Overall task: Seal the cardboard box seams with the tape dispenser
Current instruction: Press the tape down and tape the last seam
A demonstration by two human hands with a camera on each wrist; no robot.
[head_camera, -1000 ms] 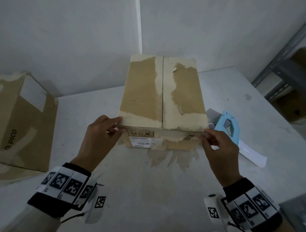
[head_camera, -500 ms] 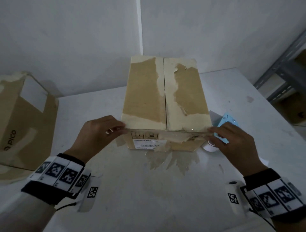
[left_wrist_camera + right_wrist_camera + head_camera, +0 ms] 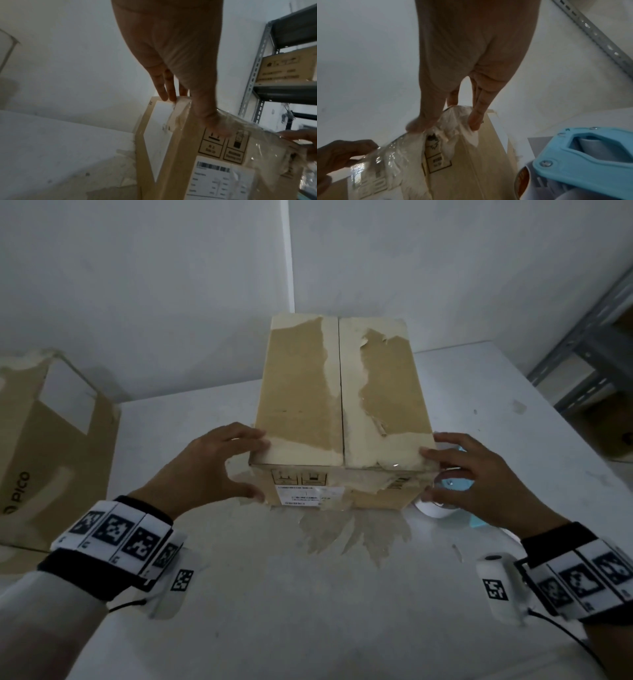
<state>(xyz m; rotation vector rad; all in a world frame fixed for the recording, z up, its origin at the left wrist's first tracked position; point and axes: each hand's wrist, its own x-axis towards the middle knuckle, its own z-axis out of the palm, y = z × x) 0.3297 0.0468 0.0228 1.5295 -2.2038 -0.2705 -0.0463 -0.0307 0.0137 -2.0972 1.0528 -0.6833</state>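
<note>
A closed cardboard box (image 3: 308,392) stands on the white table, its top centre seam (image 3: 340,392) running away from me. Crumpled clear tape (image 3: 257,128) lies along the near top edge and front face. My left hand (image 3: 255,467) straddles the near left corner, with fingers (image 3: 164,94) laid straight on the side and the thumb pressing the front. At the near right corner my right hand (image 3: 424,474) does the same, thumb on the tape (image 3: 393,155). The light-blue tape dispenser (image 3: 590,155) lies on the table right of the box, mostly hidden behind my right hand (image 3: 444,125) in the head view.
A second, open cardboard box (image 3: 51,446) marked PICO stands at the left. Grey metal shelving (image 3: 599,337) with a carton rises at the right. White walls close the back. Torn tape residue (image 3: 352,529) marks the table (image 3: 308,611) in front of the box.
Both hands have spread over the near corners. The left thumb came down onto the front face. The right hand shifted right and now covers most of the dispenser.
</note>
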